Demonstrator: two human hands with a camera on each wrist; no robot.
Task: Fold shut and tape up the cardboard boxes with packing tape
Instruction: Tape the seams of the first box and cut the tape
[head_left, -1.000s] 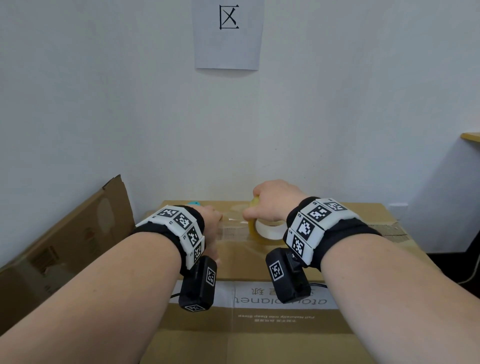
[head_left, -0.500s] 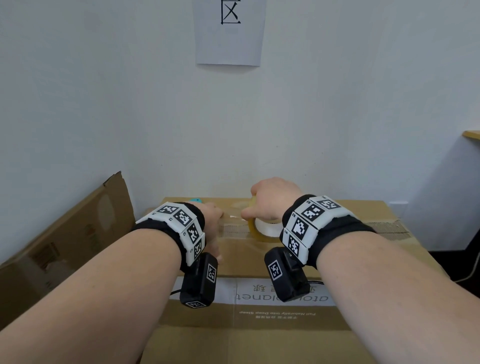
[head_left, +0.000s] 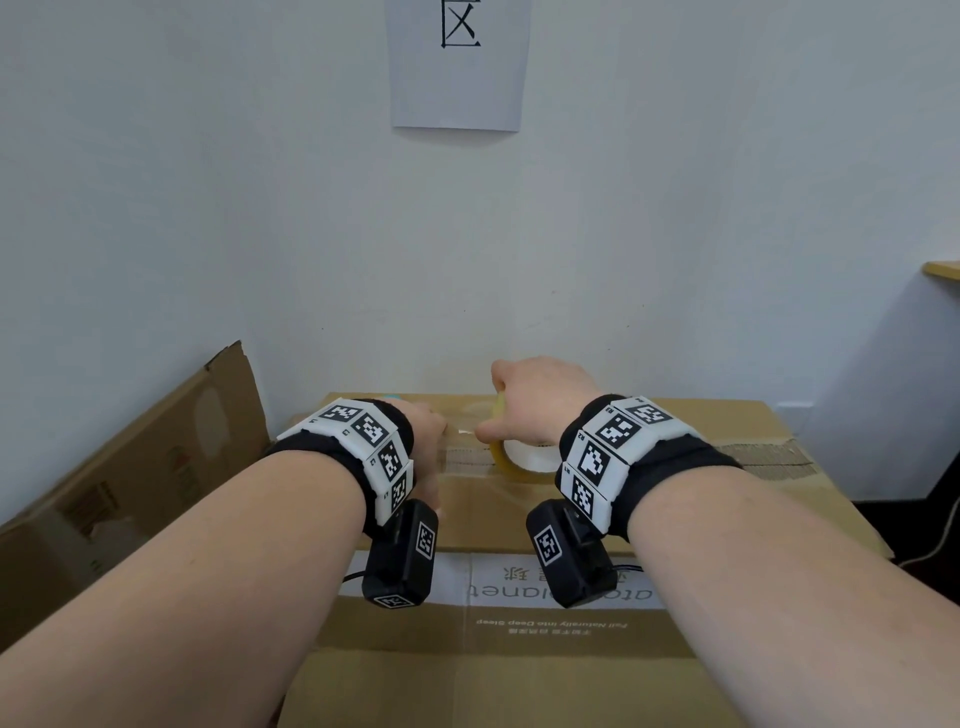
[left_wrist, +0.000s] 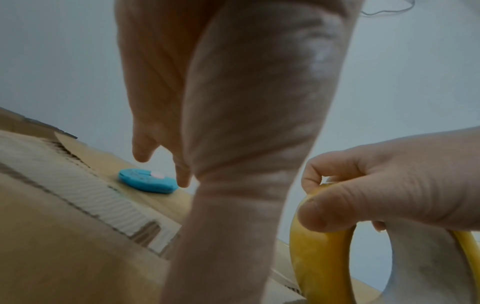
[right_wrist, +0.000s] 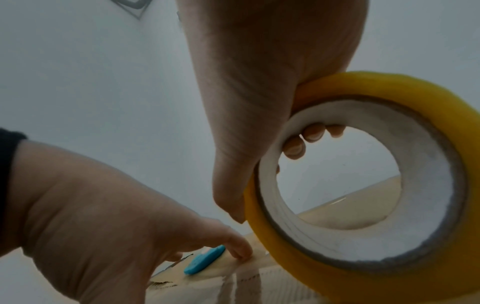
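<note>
The roll of packing tape (head_left: 524, 457) stands on edge on the closed cardboard box (head_left: 519, 675), over its seam, which runs left to right. The right hand (head_left: 540, 405) is curled around the roll, fingers through its core. Just left, the left hand (head_left: 428, 457) presses straight fingers on the pulled-out strip (head_left: 462, 432); the roll looks set to travel right. A blue cutter (left_wrist: 146, 181) lies behind. The box's contents are hidden.

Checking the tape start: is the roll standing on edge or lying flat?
On edge: the roll shows its open core sideways, right hand gripping its rim above the box.
</note>
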